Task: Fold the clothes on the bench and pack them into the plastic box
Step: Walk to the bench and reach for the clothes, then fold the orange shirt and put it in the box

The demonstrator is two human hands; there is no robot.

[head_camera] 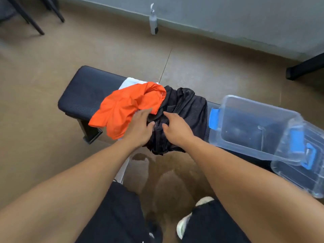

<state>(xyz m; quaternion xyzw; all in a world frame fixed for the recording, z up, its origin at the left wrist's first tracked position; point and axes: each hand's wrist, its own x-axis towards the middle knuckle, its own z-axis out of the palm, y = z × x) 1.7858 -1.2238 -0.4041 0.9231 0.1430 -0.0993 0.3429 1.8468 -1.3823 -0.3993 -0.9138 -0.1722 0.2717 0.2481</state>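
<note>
On the bench [82, 95], a long padded slab in dark, faintly ribbed upholstery with rounded corners, left end bare. Toward the middle, a crumpled orange garment [126, 106], smooth thin cloth, draped over the near edge and lying partly on a white fabric piece [130, 82] that peeks out at the far edge. Touching it on the right, a black garment [185, 106], mesh-like and wrinkled, bunched in a heap and spilling over the near edge. Left hand [138, 128] flat, fingers spread and loose, palm down where orange meets black, gripping nothing. Right hand [177, 128] palm down on the black heap, fingers slightly curled into the folds; a true pinch of cloth cannot be told. At the right end of the bench, just beside the black heap, a clear plastic box [245, 148], rectangular with rounded corners and a blue latch on each short side, nothing folded inside yet. Leaning at its right, a clear lid [298, 179], ribbed. Beyond the bench, on the tan floor by the grey wall, a slim white bottle [153, 23], upright.
</note>
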